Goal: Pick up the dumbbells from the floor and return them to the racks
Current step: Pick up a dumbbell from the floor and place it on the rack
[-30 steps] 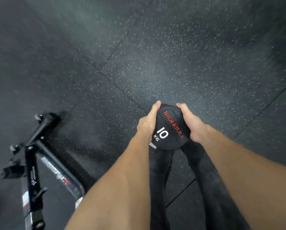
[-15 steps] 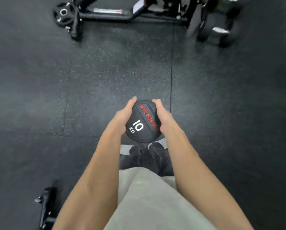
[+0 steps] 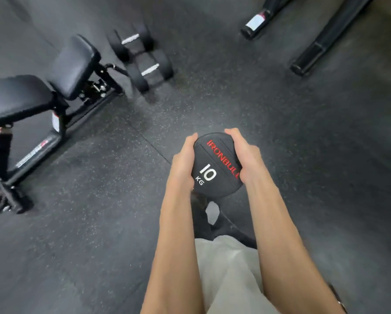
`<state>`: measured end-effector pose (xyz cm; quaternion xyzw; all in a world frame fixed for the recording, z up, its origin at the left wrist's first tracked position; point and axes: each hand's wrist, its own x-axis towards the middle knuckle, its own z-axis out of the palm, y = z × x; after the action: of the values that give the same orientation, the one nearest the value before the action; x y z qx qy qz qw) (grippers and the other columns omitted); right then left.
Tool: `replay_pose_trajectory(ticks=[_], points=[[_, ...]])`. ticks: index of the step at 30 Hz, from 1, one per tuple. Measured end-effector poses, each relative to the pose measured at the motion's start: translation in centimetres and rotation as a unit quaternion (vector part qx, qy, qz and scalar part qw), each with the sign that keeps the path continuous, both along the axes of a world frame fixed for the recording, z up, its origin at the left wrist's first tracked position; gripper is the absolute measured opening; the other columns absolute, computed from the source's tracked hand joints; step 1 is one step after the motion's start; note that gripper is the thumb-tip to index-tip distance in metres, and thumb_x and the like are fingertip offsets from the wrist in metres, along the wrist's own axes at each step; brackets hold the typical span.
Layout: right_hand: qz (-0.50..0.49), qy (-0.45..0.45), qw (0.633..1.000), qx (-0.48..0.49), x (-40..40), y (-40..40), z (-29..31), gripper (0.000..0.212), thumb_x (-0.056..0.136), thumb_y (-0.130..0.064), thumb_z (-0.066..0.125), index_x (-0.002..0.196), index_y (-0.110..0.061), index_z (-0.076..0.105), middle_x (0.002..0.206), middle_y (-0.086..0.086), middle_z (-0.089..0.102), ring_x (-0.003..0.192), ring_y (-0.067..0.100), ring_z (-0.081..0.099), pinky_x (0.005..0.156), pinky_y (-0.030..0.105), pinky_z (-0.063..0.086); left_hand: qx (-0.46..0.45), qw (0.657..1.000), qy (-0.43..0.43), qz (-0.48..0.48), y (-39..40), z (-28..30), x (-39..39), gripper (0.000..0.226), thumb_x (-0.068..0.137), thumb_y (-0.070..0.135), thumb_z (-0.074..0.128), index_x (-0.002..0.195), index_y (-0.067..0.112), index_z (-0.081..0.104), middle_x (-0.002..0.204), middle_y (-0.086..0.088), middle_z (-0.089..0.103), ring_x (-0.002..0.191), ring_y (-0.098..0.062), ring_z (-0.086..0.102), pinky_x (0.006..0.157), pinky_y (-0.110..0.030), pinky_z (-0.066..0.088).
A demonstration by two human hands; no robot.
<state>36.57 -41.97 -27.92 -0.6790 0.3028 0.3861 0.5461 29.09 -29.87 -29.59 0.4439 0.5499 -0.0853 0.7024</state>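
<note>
A black 10 kg dumbbell [image 3: 216,164] with red lettering hangs upright in front of me, its round end facing the camera. My left hand [image 3: 184,159] grips its left side and my right hand [image 3: 246,155] grips its right side, fingers curled under the head. The handle and lower head are hidden below. Two more black dumbbells lie on the floor ahead to the left: one farther [image 3: 131,40], one nearer [image 3: 151,70].
A black padded bench [image 3: 42,87] with a metal frame stands at the left. Black frame legs [image 3: 314,46] of other equipment cross the upper right. Dark speckled rubber floor [image 3: 99,200] lies all around. My legs and shoes show below the dumbbell.
The view has swung round: the bench and the two floor dumbbells now lie closer at upper left. Both hands keep the same hold on the 10 kg dumbbell.
</note>
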Motion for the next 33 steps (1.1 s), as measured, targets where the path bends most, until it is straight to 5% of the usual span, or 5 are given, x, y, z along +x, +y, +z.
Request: replay_pose_trajectory(ticks=[8,16,33], points=[[-0.146,0.001,0.989,0.008,14.1,-10.5,1.5,0.066,0.071,-0.068,0.074,0.111,-0.016,0.071,0.100,0.006,0.080,0.086,0.028,0.078,0.087,0.050,0.063,-0.009,0.978,-0.004,-0.207,-7.9,2.6,19.2,0.054,0.084,0.062,0.068,0.114,0.017,0.077,0.097,-0.004,0.083,0.085,-0.022,0.080,0.071,-0.032,0.059],[-0.305,-0.026,0.952,0.022,28.4,-22.9,2.9,0.065,0.068,-0.067,0.078,0.107,-0.016,0.076,0.090,0.005,0.082,0.080,0.026,0.080,0.083,0.045,0.065,-0.002,0.919,-0.033,-0.392,-20.4,5.8,38.4,0.052,0.078,0.056,0.081,0.110,0.015,0.079,0.099,-0.005,0.082,0.088,-0.021,0.080,0.074,-0.031,0.059],[-0.402,-0.082,0.912,0.012,62.4,-48.4,6.8,0.085,0.057,-0.075,0.086,0.114,-0.012,0.073,0.098,0.006,0.081,0.086,0.026,0.080,0.087,0.046,0.064,-0.025,0.859,-0.067,-0.507,-46.6,9.8,76.1,0.044,0.077,0.035,0.090,0.104,0.003,0.079,0.089,-0.010,0.082,0.076,-0.022,0.079,0.069,-0.030,0.061]])
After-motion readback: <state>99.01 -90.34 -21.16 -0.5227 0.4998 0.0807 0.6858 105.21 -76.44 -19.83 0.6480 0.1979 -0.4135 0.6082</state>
